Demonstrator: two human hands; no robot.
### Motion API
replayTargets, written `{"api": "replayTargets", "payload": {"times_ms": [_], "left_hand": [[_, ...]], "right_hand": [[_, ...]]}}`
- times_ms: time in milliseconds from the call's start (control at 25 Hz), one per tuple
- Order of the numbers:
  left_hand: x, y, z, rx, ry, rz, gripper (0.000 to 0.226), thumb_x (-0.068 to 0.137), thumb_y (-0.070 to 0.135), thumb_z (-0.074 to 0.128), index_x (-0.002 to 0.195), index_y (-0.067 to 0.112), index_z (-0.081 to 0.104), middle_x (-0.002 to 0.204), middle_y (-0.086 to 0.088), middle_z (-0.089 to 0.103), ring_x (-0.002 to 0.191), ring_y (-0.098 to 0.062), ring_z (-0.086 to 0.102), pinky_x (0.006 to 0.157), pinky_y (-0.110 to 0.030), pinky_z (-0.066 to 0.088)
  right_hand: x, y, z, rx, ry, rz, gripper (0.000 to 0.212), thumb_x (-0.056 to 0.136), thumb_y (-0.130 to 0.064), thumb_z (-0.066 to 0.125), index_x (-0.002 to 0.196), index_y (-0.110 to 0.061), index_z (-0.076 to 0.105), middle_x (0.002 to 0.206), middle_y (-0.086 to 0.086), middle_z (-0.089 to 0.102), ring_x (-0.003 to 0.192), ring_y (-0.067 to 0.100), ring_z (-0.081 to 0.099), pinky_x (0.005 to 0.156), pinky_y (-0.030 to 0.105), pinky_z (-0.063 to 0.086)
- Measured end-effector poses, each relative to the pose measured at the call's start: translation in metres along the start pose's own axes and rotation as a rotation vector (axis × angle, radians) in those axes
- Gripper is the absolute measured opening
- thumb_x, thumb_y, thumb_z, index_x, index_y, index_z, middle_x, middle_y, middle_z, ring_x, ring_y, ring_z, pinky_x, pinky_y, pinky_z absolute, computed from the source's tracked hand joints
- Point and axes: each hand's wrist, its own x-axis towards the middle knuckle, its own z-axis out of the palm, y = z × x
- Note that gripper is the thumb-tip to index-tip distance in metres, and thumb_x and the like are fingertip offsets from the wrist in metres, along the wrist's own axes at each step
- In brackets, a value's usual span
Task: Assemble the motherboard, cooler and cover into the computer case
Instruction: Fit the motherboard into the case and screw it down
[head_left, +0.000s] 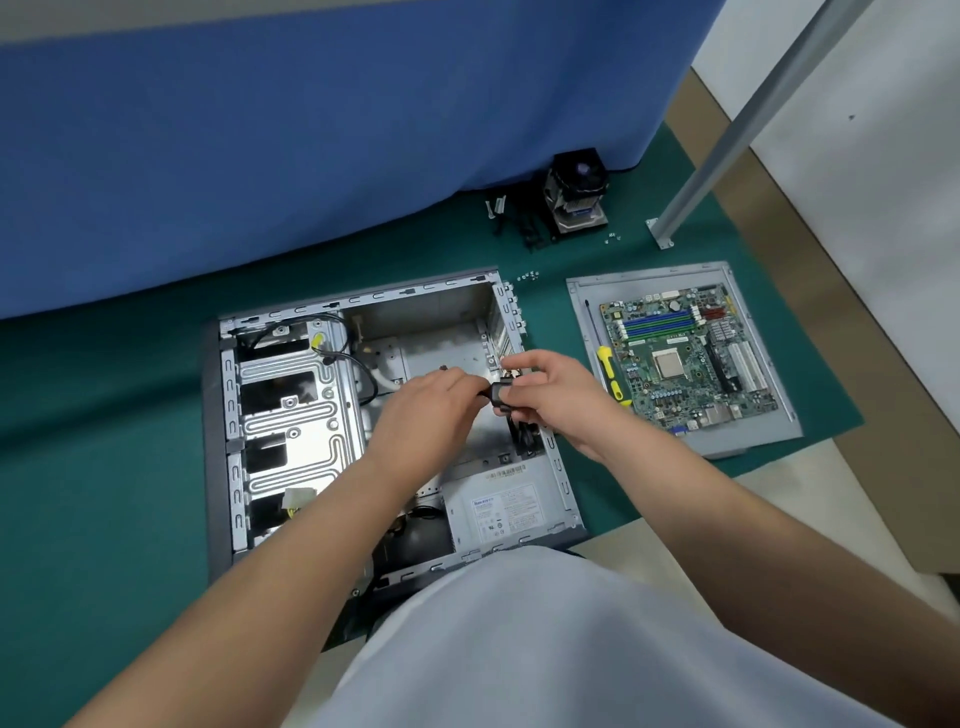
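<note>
Green bench mat carries the open grey metal computer case (291, 415); both hands, left (431, 410) and right (556, 400), pinch a small black cable connector (500, 394), probably clearing cables before the green motherboard (685, 358) goes in.

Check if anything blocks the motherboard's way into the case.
Both hands, left and right, hold a black cable bundle over the case bay. The motherboard lies on the cover, screwdriver beside it.
</note>
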Motion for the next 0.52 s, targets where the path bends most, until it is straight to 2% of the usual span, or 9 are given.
{"api": "replayTargets", "payload": {"times_ms": [80, 200, 280, 320, 400, 480, 520], "left_hand": [[0.0, 0.0, 0.0, 0.01, -0.107, -0.072, 0.028, 0.106, 0.037, 0.045, 0.119, 0.022, 0.066, 0.106, 0.003, 0.067, 0.095, -0.024, 0.066, 0.072, -0.041, 0.054], [-0.001, -0.001, 0.006, -0.076, -0.156, -0.155, 0.027, 0.106, 0.037, 0.047, 0.119, 0.022, 0.065, 0.111, 0.004, 0.068, 0.098, -0.021, 0.066, 0.075, -0.042, 0.055], [-0.003, -0.002, 0.011, -0.16, -0.153, -0.216, 0.025, 0.106, 0.035, 0.051, 0.118, 0.02, 0.067, 0.111, 0.004, 0.071, 0.099, -0.019, 0.066, 0.079, -0.038, 0.054], [-0.004, -0.003, 0.015, -0.185, -0.157, -0.252, 0.024, 0.105, 0.035, 0.053, 0.117, 0.021, 0.068, 0.11, 0.005, 0.071, 0.097, -0.018, 0.066, 0.079, -0.037, 0.054], [-0.007, -0.004, 0.022, -0.2, -0.195, -0.332, 0.022, 0.104, 0.037, 0.055, 0.114, 0.023, 0.069, 0.106, 0.007, 0.072, 0.093, -0.016, 0.066, 0.078, -0.038, 0.056], [-0.006, -0.004, 0.033, -0.198, -0.272, -0.417, 0.018, 0.103, 0.035, 0.058, 0.113, 0.025, 0.069, 0.104, 0.007, 0.073, 0.091, -0.015, 0.067, 0.078, -0.039, 0.058], [-0.005, -0.005, 0.038, -0.196, -0.32, -0.459, 0.017, 0.102, 0.033, 0.06, 0.113, 0.024, 0.069, 0.106, 0.006, 0.074, 0.093, -0.016, 0.068, 0.079, -0.038, 0.059]], "right_hand": [[0.001, 0.001, -0.003, -0.178, 0.006, -0.036, 0.028, 0.091, -0.013, 0.077, 0.116, -0.013, 0.065, 0.093, 0.005, 0.078, 0.078, 0.011, 0.075, 0.065, 0.018, 0.054], [0.008, 0.006, -0.011, -0.595, 0.06, -0.229, 0.017, 0.092, -0.025, 0.073, 0.109, -0.025, 0.07, 0.088, -0.015, 0.074, 0.076, -0.005, 0.068, 0.069, 0.008, 0.047], [0.013, 0.012, -0.021, -0.602, 0.15, -0.356, 0.016, 0.096, -0.024, 0.065, 0.11, -0.029, 0.071, 0.094, -0.02, 0.07, 0.081, -0.009, 0.065, 0.075, 0.003, 0.045], [0.016, 0.017, -0.029, -0.521, 0.206, -0.362, 0.016, 0.098, -0.022, 0.062, 0.109, -0.03, 0.071, 0.097, -0.018, 0.07, 0.085, -0.007, 0.066, 0.079, 0.007, 0.048], [0.025, 0.032, -0.049, -0.361, 0.276, -0.246, 0.016, 0.101, -0.019, 0.057, 0.107, -0.029, 0.069, 0.104, -0.011, 0.072, 0.094, 0.003, 0.069, 0.088, 0.023, 0.056], [0.035, 0.051, -0.064, -0.296, 0.219, -0.039, 0.018, 0.104, -0.017, 0.053, 0.105, -0.025, 0.069, 0.109, -0.003, 0.072, 0.097, 0.012, 0.071, 0.093, 0.037, 0.058], [0.038, 0.059, -0.068, -0.256, 0.156, 0.068, 0.02, 0.104, -0.015, 0.051, 0.103, -0.024, 0.069, 0.113, 0.001, 0.072, 0.099, 0.014, 0.071, 0.095, 0.037, 0.058]]}}
